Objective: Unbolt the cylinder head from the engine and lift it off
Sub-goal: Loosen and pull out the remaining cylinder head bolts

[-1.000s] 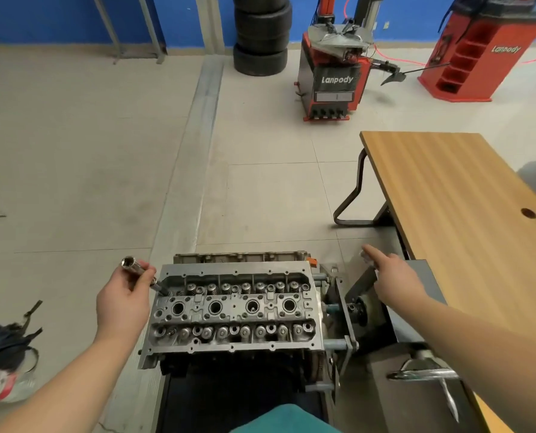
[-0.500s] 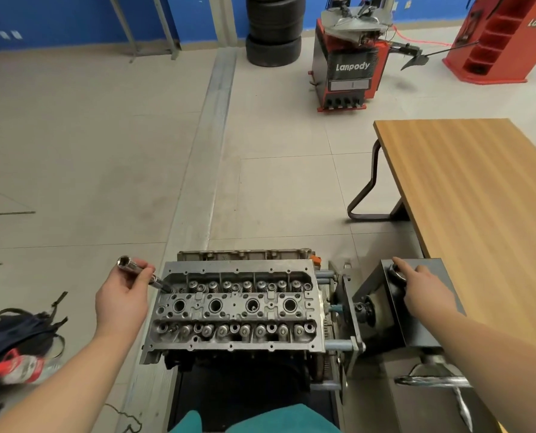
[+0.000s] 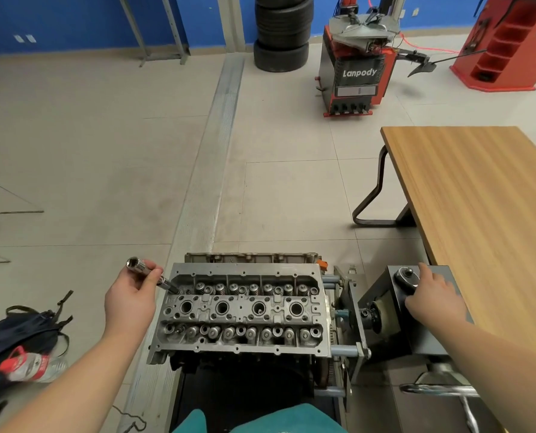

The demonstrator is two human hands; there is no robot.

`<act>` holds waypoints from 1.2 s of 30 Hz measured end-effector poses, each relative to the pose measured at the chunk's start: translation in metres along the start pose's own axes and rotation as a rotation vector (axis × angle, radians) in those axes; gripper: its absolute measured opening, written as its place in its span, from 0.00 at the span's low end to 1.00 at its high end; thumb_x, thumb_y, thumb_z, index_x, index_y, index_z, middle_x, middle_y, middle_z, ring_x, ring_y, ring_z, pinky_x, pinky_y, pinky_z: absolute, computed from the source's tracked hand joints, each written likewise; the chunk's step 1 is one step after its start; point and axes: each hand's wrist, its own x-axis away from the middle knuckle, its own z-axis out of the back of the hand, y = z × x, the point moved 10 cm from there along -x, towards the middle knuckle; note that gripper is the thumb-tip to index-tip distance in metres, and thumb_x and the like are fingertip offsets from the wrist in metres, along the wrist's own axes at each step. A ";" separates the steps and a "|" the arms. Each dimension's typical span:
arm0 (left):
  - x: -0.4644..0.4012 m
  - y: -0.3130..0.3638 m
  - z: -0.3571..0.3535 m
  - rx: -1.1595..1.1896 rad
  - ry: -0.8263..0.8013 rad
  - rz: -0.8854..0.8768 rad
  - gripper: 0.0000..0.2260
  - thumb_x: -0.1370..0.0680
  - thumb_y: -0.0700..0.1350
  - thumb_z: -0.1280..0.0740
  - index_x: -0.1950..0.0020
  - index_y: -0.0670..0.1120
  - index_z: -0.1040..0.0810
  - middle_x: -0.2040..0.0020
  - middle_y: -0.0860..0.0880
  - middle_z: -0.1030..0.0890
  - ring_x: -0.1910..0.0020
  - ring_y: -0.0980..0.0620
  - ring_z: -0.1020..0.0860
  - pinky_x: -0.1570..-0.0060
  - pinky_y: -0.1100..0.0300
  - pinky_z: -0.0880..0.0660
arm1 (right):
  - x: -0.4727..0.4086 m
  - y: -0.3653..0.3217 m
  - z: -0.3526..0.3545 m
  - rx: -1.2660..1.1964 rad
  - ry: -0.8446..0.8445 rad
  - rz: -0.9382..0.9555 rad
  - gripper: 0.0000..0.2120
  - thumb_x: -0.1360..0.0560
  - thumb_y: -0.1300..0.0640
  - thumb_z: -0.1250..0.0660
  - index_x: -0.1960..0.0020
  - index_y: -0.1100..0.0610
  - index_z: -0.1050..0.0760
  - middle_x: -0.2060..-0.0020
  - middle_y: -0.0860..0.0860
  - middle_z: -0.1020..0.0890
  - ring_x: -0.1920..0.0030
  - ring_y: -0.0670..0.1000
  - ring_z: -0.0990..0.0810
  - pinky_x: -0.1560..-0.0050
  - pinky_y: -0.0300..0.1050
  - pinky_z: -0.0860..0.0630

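At the bottom edge a fold of teal cloth shows, and just beyond it the cylinder head sits valve-side up on the engine block, whose far edge peeks out behind it; the whole engine is carried on a stand to its right. The left hand is at the head's near-left corner, its fingers curled around a socket extension bar — the open socket end points up and to the left, while the thin tip goes down into the head's far-left corner, among the valve springs. The right hand lies on top of the stand's grey gearbox housing, fingers fairly straight and together, the fingertips touching a ratchet head that lies there; whether they actually grip it cannot be told. A chrome crank handle sticks out below the housing. On the floor to the left lie a dark backpack and a plastic bottle with a red label. To the right stands a wooden table on a bent metal leg. Farther off — against the blue wall — are a stack of tyres, a Lanpody tyre changer and a red wheel balancer.
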 end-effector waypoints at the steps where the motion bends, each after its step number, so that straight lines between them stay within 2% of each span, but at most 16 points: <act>1: 0.000 0.000 0.000 0.007 0.000 0.004 0.07 0.19 0.47 0.27 0.52 0.59 0.20 0.54 0.59 0.14 0.50 0.61 0.18 0.50 0.54 0.27 | 0.001 0.000 0.001 -0.005 0.019 -0.001 0.42 0.25 0.51 0.30 0.17 0.49 0.48 0.26 0.57 0.29 0.28 0.62 0.30 0.35 0.61 0.25; 5: 0.001 0.002 0.000 0.017 -0.016 -0.004 0.08 0.19 0.48 0.27 0.50 0.62 0.21 0.55 0.65 0.15 0.53 0.70 0.19 0.52 0.62 0.27 | 0.012 -0.008 0.006 -0.039 0.125 0.006 0.40 0.25 0.46 0.27 0.19 0.49 0.42 0.26 0.57 0.30 0.27 0.63 0.32 0.32 0.63 0.30; 8: 0.001 0.002 0.000 0.041 -0.040 -0.018 0.09 0.18 0.47 0.28 0.50 0.63 0.20 0.53 0.67 0.16 0.52 0.69 0.19 0.50 0.60 0.26 | 0.029 -0.024 0.015 -0.111 0.191 0.003 0.37 0.25 0.49 0.28 0.20 0.50 0.39 0.25 0.58 0.31 0.27 0.64 0.32 0.30 0.65 0.31; 10: 0.000 0.003 -0.001 0.043 -0.069 -0.043 0.09 0.18 0.46 0.28 0.50 0.62 0.20 0.53 0.66 0.15 0.52 0.68 0.19 0.49 0.60 0.26 | 0.046 -0.058 0.030 -0.176 0.244 0.068 0.34 0.25 0.53 0.28 0.22 0.51 0.36 0.26 0.57 0.31 0.27 0.62 0.32 0.29 0.66 0.31; 14: -0.011 0.007 -0.007 -0.028 -0.185 -0.108 0.06 0.18 0.46 0.29 0.51 0.58 0.20 0.54 0.65 0.16 0.52 0.67 0.19 0.53 0.63 0.27 | 0.105 -0.195 0.077 -0.313 0.274 0.432 0.23 0.21 0.54 0.31 0.27 0.50 0.27 0.38 0.49 0.21 0.35 0.53 0.26 0.31 0.55 0.28; 17: -0.019 0.005 -0.015 -0.067 -0.338 -0.109 0.08 0.17 0.46 0.30 0.50 0.60 0.20 0.53 0.60 0.15 0.49 0.63 0.19 0.51 0.65 0.28 | 0.175 -0.317 0.113 -0.333 0.229 0.773 0.15 0.19 0.51 0.36 0.33 0.49 0.20 0.46 0.43 0.17 0.42 0.49 0.22 0.40 0.50 0.23; 19: -0.020 0.007 -0.019 -0.091 -0.469 -0.132 0.11 0.16 0.43 0.31 0.47 0.61 0.20 0.50 0.61 0.14 0.47 0.64 0.19 0.48 0.66 0.28 | 0.219 -0.393 0.124 -0.239 0.196 0.934 0.17 0.18 0.43 0.38 0.35 0.48 0.20 0.48 0.44 0.15 0.45 0.50 0.19 0.50 0.49 0.22; 21: -0.023 0.009 -0.017 -0.110 -0.557 -0.167 0.13 0.16 0.42 0.32 0.47 0.63 0.22 0.51 0.62 0.15 0.48 0.65 0.18 0.48 0.67 0.27 | 0.248 -0.455 0.119 -0.086 0.104 0.975 0.23 0.19 0.34 0.42 0.34 0.47 0.22 0.49 0.47 0.15 0.49 0.54 0.17 0.56 0.49 0.23; 23: -0.028 0.007 -0.015 -0.133 -0.612 -0.180 0.10 0.16 0.45 0.33 0.52 0.61 0.21 0.58 0.61 0.15 0.58 0.64 0.18 0.58 0.69 0.25 | 0.267 -0.496 0.108 0.026 0.036 0.968 0.25 0.20 0.32 0.43 0.38 0.50 0.22 0.53 0.52 0.16 0.53 0.58 0.18 0.59 0.50 0.24; 25: -0.035 0.007 -0.016 -0.162 -0.639 -0.197 0.13 0.17 0.46 0.34 0.60 0.58 0.22 0.69 0.60 0.18 0.71 0.59 0.25 0.72 0.68 0.32 | 0.279 -0.522 0.097 0.106 0.011 0.967 0.22 0.21 0.35 0.41 0.49 0.53 0.24 0.62 0.52 0.22 0.59 0.59 0.20 0.65 0.48 0.29; 26: -0.039 0.009 -0.015 -0.186 -0.633 -0.229 0.14 0.18 0.45 0.35 0.63 0.57 0.24 0.71 0.58 0.20 0.72 0.57 0.27 0.73 0.67 0.34 | 0.281 -0.529 0.093 0.135 0.009 0.962 0.19 0.21 0.37 0.40 0.52 0.53 0.25 0.65 0.51 0.25 0.60 0.59 0.21 0.66 0.47 0.30; 28: -0.044 0.014 -0.014 -0.158 -0.633 -0.293 0.17 0.20 0.44 0.33 0.67 0.60 0.24 0.68 0.60 0.18 0.67 0.58 0.23 0.69 0.69 0.31 | 0.280 -0.537 0.088 0.175 0.029 0.947 0.14 0.18 0.44 0.39 0.49 0.55 0.25 0.66 0.51 0.29 0.59 0.60 0.21 0.64 0.48 0.30; 31: -0.051 0.014 -0.017 -0.064 -0.706 -0.301 0.14 0.23 0.45 0.27 0.64 0.63 0.20 0.62 0.65 0.16 0.61 0.66 0.20 0.63 0.72 0.29 | 0.281 -0.542 0.086 0.203 0.037 0.995 0.12 0.16 0.48 0.39 0.45 0.57 0.27 0.63 0.52 0.28 0.59 0.60 0.24 0.62 0.50 0.31; 33: -0.054 0.011 -0.022 -0.050 -0.796 -0.309 0.10 0.22 0.45 0.25 0.58 0.60 0.18 0.60 0.62 0.15 0.61 0.66 0.20 0.60 0.70 0.28 | 0.288 -0.545 0.084 0.258 0.016 1.065 0.10 0.15 0.50 0.39 0.46 0.57 0.30 0.62 0.53 0.26 0.59 0.60 0.24 0.63 0.50 0.33; 34: -0.054 0.011 -0.027 -0.064 -0.843 -0.313 0.07 0.21 0.45 0.25 0.54 0.59 0.17 0.57 0.61 0.14 0.58 0.66 0.19 0.55 0.68 0.25 | 0.290 -0.545 0.084 0.286 0.010 1.109 0.09 0.15 0.51 0.38 0.45 0.58 0.31 0.60 0.54 0.24 0.58 0.60 0.24 0.62 0.51 0.32; 36: -0.051 0.009 -0.038 -0.136 -0.948 -0.364 0.08 0.18 0.46 0.29 0.40 0.53 0.17 0.45 0.58 0.14 0.46 0.60 0.18 0.43 0.61 0.24 | 0.295 -0.547 0.083 0.357 0.014 1.184 0.07 0.16 0.55 0.36 0.42 0.58 0.29 0.56 0.55 0.21 0.55 0.60 0.22 0.58 0.53 0.27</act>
